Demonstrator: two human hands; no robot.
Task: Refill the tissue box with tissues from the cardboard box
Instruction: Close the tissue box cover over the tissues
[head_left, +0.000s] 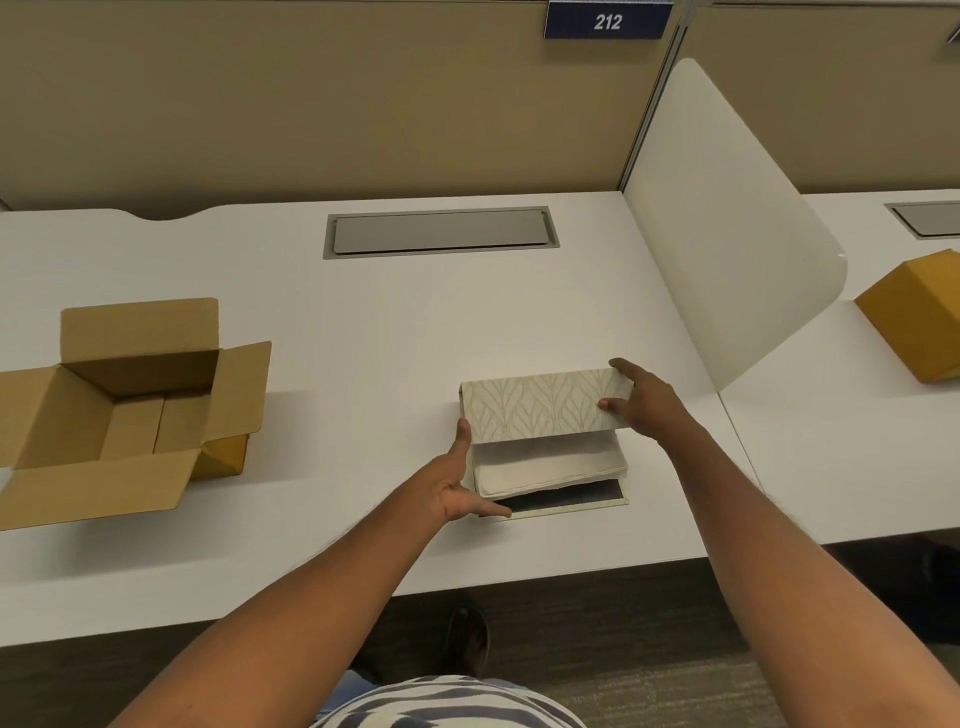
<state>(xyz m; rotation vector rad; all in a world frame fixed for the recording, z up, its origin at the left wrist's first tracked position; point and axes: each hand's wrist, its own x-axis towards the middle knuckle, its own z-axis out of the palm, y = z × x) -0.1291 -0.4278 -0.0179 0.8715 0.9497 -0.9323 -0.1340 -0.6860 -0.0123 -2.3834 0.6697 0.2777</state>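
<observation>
Two hands at tissue box (540, 410), tissues (545, 467) inside

Blue sign (608, 21) on partition — reads "212", seemingly.

A white table (395, 322) fills the middle of the frame, with a grey recessed cover plate (440, 232) set into it near the back edge. Behind it, across the top, stands a tan fabric partition wall (311, 93) carrying a blue sign (608, 21) reading 212 at the upper right. A frosted white divider panel (722, 218) rises on the right, separating a neighbouring white desk (852, 431) that has its own grey plate (930, 218). Along the bottom, dark grey carpet (649, 675) shows beneath the table's front edge. The light is even and soft.
</observation>
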